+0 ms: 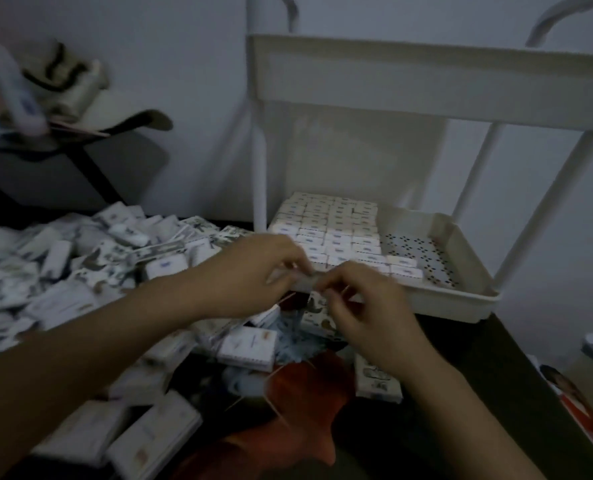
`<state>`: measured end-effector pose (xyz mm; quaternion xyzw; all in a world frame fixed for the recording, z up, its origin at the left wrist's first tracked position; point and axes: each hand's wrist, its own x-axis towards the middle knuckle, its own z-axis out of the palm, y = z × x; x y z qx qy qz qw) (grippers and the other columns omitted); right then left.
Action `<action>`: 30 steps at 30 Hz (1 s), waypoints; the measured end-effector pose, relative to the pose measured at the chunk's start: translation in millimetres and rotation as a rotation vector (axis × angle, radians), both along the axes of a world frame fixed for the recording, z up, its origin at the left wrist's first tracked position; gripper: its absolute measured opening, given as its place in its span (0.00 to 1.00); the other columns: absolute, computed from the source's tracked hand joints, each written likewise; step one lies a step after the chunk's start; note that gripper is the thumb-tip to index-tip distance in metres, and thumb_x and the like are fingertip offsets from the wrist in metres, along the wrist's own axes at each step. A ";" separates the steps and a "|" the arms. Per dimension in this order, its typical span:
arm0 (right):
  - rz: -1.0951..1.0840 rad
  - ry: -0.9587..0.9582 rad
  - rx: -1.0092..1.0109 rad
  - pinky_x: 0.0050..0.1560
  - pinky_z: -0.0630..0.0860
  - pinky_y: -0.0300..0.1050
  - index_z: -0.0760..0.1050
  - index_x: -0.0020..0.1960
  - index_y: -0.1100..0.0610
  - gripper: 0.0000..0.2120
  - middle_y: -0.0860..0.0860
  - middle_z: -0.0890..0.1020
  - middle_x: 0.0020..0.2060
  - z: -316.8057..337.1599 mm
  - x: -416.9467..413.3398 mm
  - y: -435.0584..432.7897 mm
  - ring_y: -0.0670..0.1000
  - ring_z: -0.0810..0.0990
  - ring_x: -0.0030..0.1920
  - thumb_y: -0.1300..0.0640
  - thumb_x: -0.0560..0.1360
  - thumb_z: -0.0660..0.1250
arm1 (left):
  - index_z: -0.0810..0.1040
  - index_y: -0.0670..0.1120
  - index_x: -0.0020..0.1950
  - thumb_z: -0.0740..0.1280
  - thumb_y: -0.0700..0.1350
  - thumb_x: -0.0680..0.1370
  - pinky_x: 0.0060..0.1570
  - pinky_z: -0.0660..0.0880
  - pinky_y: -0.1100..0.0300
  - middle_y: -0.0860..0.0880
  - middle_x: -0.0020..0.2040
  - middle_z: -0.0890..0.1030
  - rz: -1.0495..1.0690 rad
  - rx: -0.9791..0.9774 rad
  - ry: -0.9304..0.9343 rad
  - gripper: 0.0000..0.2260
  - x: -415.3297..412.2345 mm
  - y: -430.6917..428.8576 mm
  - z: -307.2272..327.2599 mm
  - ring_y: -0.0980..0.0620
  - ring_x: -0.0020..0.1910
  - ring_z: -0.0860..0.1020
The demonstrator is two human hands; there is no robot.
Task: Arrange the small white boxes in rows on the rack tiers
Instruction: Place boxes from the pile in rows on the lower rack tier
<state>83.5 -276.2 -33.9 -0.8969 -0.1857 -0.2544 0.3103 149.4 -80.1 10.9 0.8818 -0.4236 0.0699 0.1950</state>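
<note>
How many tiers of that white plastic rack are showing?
2: the upper tier at top, and the lower tier beneath, holding rows of small white boxes. More may be hidden.

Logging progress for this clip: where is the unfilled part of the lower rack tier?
Head view: the bare perforated floor fills the right side of the lower tier, directly right of the rows of white boxes, just beyond the right hand.

The lower tray (461, 306) has bare perforated floor (416, 251) along its right side, open from the front and from above as far as the upper tier (426, 88). Rows of white boxes (326, 230) fill its left and back. A left post (259, 174) and a right post (547, 209) flank it, a loose box heap (80, 258) lies to its left, and the left hand (253, 271) and right hand (367, 299), pinching a small box (305, 281), crowd its front rim.
</note>
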 end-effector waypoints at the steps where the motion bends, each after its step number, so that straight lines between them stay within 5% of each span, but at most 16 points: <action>1: 0.060 0.017 -0.057 0.43 0.75 0.41 0.79 0.48 0.50 0.06 0.42 0.80 0.43 -3.7 -2.7 14.9 0.42 0.76 0.44 0.58 0.74 0.66 | 0.79 0.58 0.54 0.59 0.54 0.77 0.58 0.71 0.58 0.60 0.52 0.78 0.010 0.016 -0.006 0.11 -12.6 16.9 -3.3 0.61 0.54 0.74; 8: 0.107 0.038 -0.385 0.40 0.76 0.50 0.78 0.51 0.51 0.09 0.48 0.76 0.46 -44.0 3.1 65.8 0.52 0.75 0.51 0.51 0.77 0.60 | 0.75 0.63 0.53 0.55 0.56 0.75 0.51 0.71 0.62 0.65 0.53 0.73 0.092 0.086 -0.035 0.12 -66.6 104.7 -27.8 0.65 0.55 0.70; 15: 0.174 0.139 -0.457 0.51 0.74 0.48 0.72 0.58 0.45 0.22 0.46 0.71 0.56 -50.8 2.3 48.9 0.49 0.70 0.56 0.35 0.70 0.62 | 0.76 0.57 0.63 0.68 0.52 0.75 0.67 0.64 0.57 0.59 0.69 0.67 -0.030 0.260 -0.094 0.16 -82.5 133.2 -43.7 0.58 0.70 0.63; 17: 0.193 0.165 -0.414 0.52 0.74 0.50 0.70 0.58 0.44 0.20 0.45 0.71 0.57 -51.0 0.1 47.7 0.48 0.70 0.57 0.36 0.70 0.64 | 0.73 0.57 0.69 0.67 0.54 0.76 0.75 0.52 0.55 0.58 0.74 0.60 -0.013 0.339 -0.083 0.20 -85.5 133.3 -43.5 0.57 0.75 0.52; 20: 0.211 0.156 -0.387 0.53 0.74 0.50 0.70 0.58 0.44 0.16 0.45 0.72 0.58 -51.8 -4.7 46.5 0.46 0.70 0.58 0.43 0.72 0.67 | 0.63 0.58 0.75 0.64 0.60 0.77 0.71 0.31 0.59 0.57 0.78 0.43 0.038 0.547 0.016 0.27 -86.9 134.3 -42.0 0.58 0.75 0.33; 25: 0.231 0.151 -0.331 0.53 0.75 0.48 0.71 0.57 0.44 0.16 0.45 0.72 0.58 -51.5 -8.1 43.4 0.47 0.72 0.59 0.46 0.71 0.69 | 0.60 0.63 0.75 0.61 0.65 0.76 0.72 0.29 0.46 0.52 0.78 0.33 0.062 0.681 -0.050 0.28 -85.0 130.2 -42.5 0.53 0.72 0.24; 30: 0.139 -0.048 -0.310 0.43 0.78 0.49 0.73 0.57 0.47 0.16 0.47 0.72 0.57 -37.6 -15.6 34.6 0.48 0.75 0.54 0.48 0.70 0.68 | 0.60 0.64 0.75 0.57 0.68 0.76 0.68 0.24 0.46 0.49 0.79 0.36 0.048 0.606 -0.149 0.28 -79.3 113.4 -49.4 0.50 0.72 0.24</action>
